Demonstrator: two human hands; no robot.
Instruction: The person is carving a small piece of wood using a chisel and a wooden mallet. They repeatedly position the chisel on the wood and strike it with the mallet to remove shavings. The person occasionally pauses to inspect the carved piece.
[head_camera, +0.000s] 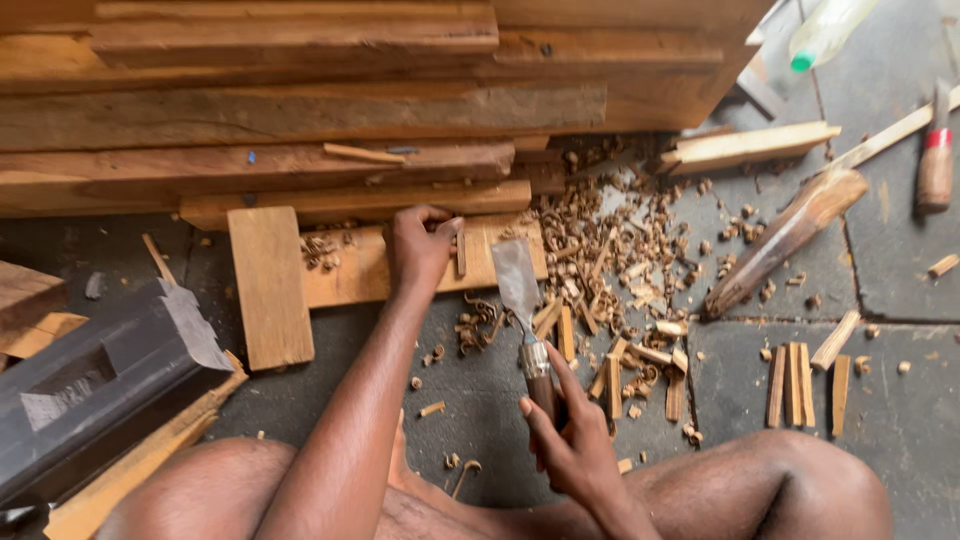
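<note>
A grey stone floor (900, 270) carries stacked planks (300, 110), a short board (270, 285), scattered wood shavings (610, 240), small split sticks (795, 385), a carved wooden piece (785, 240) and a dark plane block (100, 380).

Wide-bladed chisel (520, 300) upright; thin wooden strip (461, 247) on board.

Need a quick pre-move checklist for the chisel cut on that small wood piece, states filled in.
1. Right hand grips chisel handle: ok.
2. Left hand steadies small wood strip on the board: ok.
3. Blade tip on the strip: not ok, apart, to its right.
4. Left fingers out of the blade's path: cannot tell.
5. Floor free of shavings: not ok.
</note>
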